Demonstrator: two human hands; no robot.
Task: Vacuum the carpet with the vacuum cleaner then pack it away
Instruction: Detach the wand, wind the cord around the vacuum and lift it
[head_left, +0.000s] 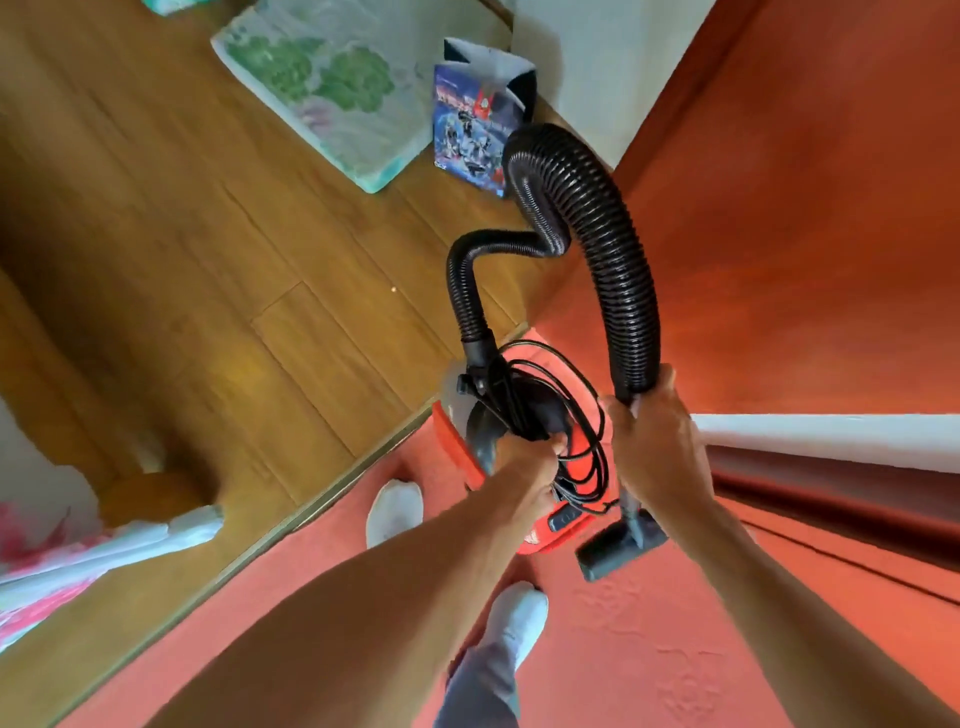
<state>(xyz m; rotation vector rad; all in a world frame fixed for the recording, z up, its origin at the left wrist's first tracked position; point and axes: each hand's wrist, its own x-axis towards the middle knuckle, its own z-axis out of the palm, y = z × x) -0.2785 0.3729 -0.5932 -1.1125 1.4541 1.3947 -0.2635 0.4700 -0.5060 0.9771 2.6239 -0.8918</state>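
Centre of the frame: my left hand (524, 465) curls around what seems to be the top handle of the red canister vacuum cleaner (454, 441), though loops of thin black power cord (574, 496) hide my fingers. Just right of it, my right hand (654, 431) is clenched around the end of the thick black ribbed hose (618, 260). The hose arches toward the upper right, then bends back down to the canister. Below that hand hangs the dark grey floor nozzle (621, 548). The vacuum is over the red carpet (675, 649), beside its border with the brown wooden plank floor (182, 234). My white shoes (395, 512) show at lower centre.
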